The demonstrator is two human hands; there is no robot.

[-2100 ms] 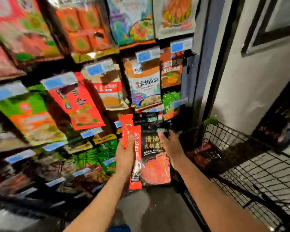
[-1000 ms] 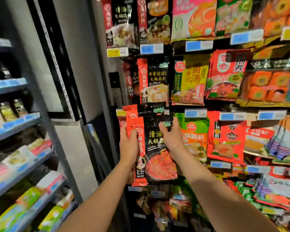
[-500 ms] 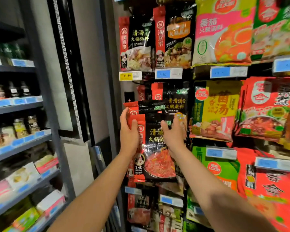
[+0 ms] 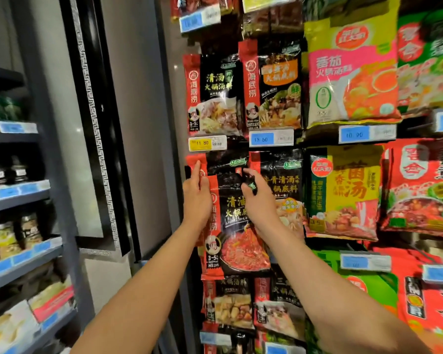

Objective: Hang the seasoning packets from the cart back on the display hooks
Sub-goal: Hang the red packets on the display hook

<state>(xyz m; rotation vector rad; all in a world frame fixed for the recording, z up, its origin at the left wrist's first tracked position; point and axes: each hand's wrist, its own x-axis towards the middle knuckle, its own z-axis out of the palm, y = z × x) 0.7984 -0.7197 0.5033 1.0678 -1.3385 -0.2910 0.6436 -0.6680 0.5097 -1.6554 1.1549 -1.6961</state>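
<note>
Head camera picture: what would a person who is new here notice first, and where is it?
First come the two hands at centre: the left hand and the right hand grip the top of a red-and-black seasoning packet raised against the display. Next, the big pink-and-yellow packet at upper right. Below the top row, a yellow price tag stands out among blue ones.

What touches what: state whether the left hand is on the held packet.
Touching. The head view shows the left hand gripping the red left edge of the held packet, fingers overlapping it without a gap.

packets (image 4: pixel 237 226) between hands, before hanging display (image 4: pixel 274 88)
</note>
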